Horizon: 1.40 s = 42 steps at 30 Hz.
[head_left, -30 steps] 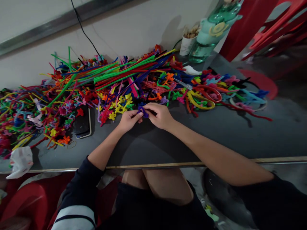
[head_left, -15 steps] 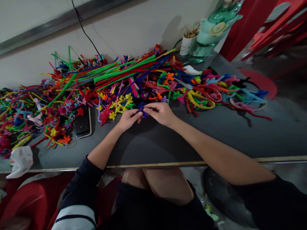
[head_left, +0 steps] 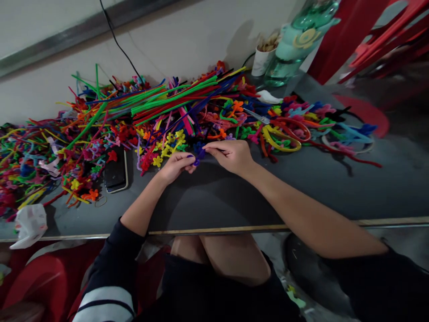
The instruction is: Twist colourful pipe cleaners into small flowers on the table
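A small purple pipe-cleaner piece (head_left: 197,162) is held between my two hands, just above the grey table (head_left: 214,201). My left hand (head_left: 178,166) pinches its left side between thumb and fingers. On the other side my right hand (head_left: 231,155) is closed in a pinch on its right end. Small yellow pipe-cleaner flowers (head_left: 172,144) and a dark blue one lie just behind the hands. Straight green, red and blue pipe cleaners (head_left: 177,100) are stacked on the pile beyond.
A phone (head_left: 115,172) lies left of my hands. Scissors (head_left: 278,137) with yellow and red handles rest at the right. Behind stand a white cup (head_left: 263,61) of sticks and a green bottle (head_left: 284,58). Crumpled tissue (head_left: 31,226) sits at the left front edge.
My right hand has shifted slightly right, and my left hand slightly left. The gap between them is wider, with more of the purple piece showing stretched between the fingertips.
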Each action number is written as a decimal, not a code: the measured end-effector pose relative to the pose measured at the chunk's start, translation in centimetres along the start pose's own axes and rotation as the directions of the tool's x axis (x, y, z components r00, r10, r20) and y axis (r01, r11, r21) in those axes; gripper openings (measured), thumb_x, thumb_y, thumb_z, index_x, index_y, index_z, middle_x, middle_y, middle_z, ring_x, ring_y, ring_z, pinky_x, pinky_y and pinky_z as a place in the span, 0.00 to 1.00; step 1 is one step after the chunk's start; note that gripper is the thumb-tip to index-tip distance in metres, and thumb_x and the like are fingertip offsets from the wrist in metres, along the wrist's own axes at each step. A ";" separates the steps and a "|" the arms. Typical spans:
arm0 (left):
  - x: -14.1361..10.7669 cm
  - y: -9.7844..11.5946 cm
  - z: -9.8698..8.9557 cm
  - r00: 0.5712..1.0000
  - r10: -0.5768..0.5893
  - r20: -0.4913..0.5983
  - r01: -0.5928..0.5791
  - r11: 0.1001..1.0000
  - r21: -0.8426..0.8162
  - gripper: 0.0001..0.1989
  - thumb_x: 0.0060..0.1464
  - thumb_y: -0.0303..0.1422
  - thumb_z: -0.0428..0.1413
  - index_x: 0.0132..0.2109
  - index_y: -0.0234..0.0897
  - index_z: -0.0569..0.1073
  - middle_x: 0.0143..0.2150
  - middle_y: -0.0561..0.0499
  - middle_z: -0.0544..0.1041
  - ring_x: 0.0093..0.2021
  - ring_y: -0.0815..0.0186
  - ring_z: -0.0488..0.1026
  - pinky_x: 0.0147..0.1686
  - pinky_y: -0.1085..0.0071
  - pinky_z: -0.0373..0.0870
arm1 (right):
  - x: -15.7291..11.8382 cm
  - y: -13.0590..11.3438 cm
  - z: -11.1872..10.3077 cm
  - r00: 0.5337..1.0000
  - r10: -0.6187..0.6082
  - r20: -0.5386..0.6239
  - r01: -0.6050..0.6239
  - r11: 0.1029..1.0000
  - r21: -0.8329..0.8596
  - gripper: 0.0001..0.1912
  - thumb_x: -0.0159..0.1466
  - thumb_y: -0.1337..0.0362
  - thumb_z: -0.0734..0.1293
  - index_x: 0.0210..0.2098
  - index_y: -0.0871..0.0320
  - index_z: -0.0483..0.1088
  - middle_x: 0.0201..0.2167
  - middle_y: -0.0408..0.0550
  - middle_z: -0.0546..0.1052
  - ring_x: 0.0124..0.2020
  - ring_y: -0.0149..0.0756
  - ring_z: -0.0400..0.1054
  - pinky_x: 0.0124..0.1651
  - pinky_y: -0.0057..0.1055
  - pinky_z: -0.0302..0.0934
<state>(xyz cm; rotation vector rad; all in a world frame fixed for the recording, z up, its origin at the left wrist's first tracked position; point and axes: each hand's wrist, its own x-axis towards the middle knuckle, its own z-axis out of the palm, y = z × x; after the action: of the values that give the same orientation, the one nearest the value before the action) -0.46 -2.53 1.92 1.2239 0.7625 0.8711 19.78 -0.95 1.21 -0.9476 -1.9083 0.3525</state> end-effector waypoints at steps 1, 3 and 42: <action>-0.1 0.0 0.1 0.997 -0.032 0.068 0.030 0.999 0.027 0.21 0.48 0.47 0.64 0.24 0.33 0.69 0.17 0.58 0.60 0.21 0.74 0.63 0.25 0.74 0.59 | -0.1 -0.1 0.1 1.000 -0.016 -0.020 0.016 1.000 -0.003 0.12 0.65 0.57 0.65 0.35 0.54 0.80 0.33 0.45 0.83 0.32 0.35 0.78 0.35 0.28 0.68; -0.2 0.0 0.3 0.983 -0.075 0.170 0.062 0.995 0.077 0.22 0.48 0.49 0.63 0.26 0.32 0.71 0.19 0.56 0.64 0.22 0.73 0.65 0.26 0.74 0.60 | -0.3 -0.4 0.5 0.996 -0.058 -0.063 0.059 0.998 0.013 0.12 0.66 0.58 0.64 0.34 0.55 0.79 0.32 0.46 0.83 0.31 0.35 0.77 0.35 0.28 0.68; 0.6 -0.5 -0.9 0.893 0.427 -0.144 -0.177 0.626 0.760 0.14 0.59 0.41 0.54 0.35 0.36 0.78 0.33 0.49 0.79 0.33 0.68 0.73 0.36 0.72 0.67 | 0.1 0.6 1.5 0.880 0.268 0.393 -0.371 0.903 0.216 0.16 0.58 0.53 0.68 0.33 0.60 0.78 0.23 0.45 0.74 0.24 0.31 0.63 0.31 0.30 0.57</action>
<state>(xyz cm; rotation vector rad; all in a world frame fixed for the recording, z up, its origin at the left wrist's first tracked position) -0.86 -1.68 1.21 2.0153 1.2642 1.1036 18.70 -0.29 0.15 -1.0578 -1.9405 1.0349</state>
